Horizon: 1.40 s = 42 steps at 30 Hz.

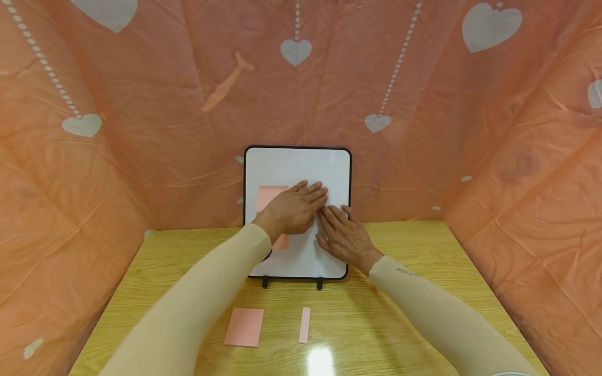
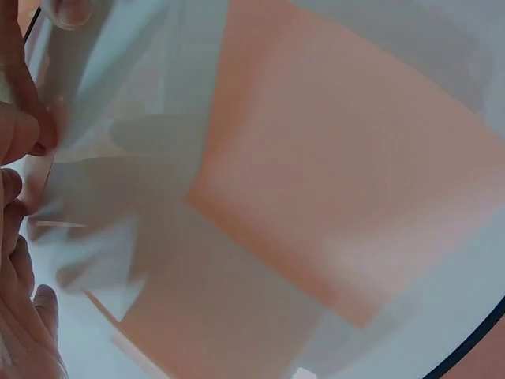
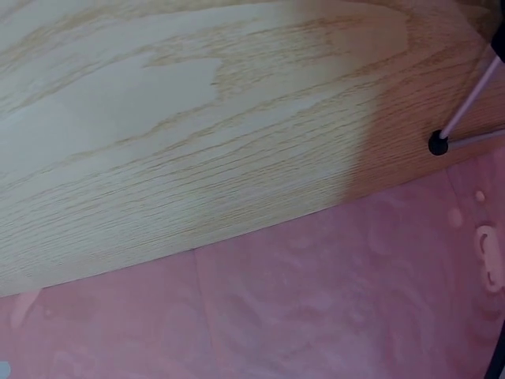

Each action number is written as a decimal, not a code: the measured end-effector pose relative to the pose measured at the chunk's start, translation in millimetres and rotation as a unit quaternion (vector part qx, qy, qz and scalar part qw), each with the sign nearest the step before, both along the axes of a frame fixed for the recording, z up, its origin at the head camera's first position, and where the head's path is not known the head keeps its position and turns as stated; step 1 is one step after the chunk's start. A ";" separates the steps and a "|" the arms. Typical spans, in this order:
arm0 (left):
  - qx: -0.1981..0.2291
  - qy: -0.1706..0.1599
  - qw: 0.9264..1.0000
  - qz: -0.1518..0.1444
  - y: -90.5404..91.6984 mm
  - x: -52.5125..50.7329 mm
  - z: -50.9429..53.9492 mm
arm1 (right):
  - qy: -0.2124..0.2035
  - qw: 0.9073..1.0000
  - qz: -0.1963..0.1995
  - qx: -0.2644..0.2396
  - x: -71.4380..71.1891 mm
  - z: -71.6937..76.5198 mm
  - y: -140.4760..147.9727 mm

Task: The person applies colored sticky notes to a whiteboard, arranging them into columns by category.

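Note:
A whiteboard (image 1: 301,164) with a black rim stands upright, tilted on a small stand. My left hand (image 1: 297,208) lies against its middle with fingers extended towards the right. Close beside it, my right hand (image 1: 345,236) rests on the board's right part, fingers pointing up and left and meeting the left fingertips. A pinkish strip (image 2: 38,178) shows by the fingers in the left wrist view; the hands cover it in the head view. On the board's left half sit an upper pink paper square (image 2: 339,174) and a lower pink paper (image 1: 281,242), partly hidden by my left arm.
On the wooden table (image 1: 400,292), in front of the board, lie a pink square pad (image 1: 244,327) and a narrow pink strip (image 1: 304,325). Black stand feet (image 1: 320,283) hold the board's lower edge. An orange-pink cloth (image 1: 329,99) with hearts hangs behind and at both sides.

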<state>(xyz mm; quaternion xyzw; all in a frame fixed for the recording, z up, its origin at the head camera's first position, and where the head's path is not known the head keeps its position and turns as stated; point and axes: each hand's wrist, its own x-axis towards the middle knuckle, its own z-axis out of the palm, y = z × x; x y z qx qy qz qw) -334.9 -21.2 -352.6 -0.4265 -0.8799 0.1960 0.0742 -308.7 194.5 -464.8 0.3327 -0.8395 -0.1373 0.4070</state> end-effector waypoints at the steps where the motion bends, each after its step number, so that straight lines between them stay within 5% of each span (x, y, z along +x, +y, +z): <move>1: -0.004 -0.001 1.000 0.002 0.3 -0.3 -0.7 | 0.001 1.000 0.000 0.000 -0.2 -0.4 -0.2; 24: -0.032 -0.003 0.999 0.024 -12.5 -2.5 -4.3 | -0.027 0.999 -0.021 0.012 1.7 3.4 2.1; 34: -0.003 0.015 1.000 -0.002 -5.7 -0.1 -2.3 | -0.033 0.999 -0.014 0.008 4.8 1.3 1.9; 42: -0.039 0.013 0.999 0.016 -6.0 -1.4 -3.0 | -0.017 1.000 -0.007 0.003 2.5 -0.7 2.6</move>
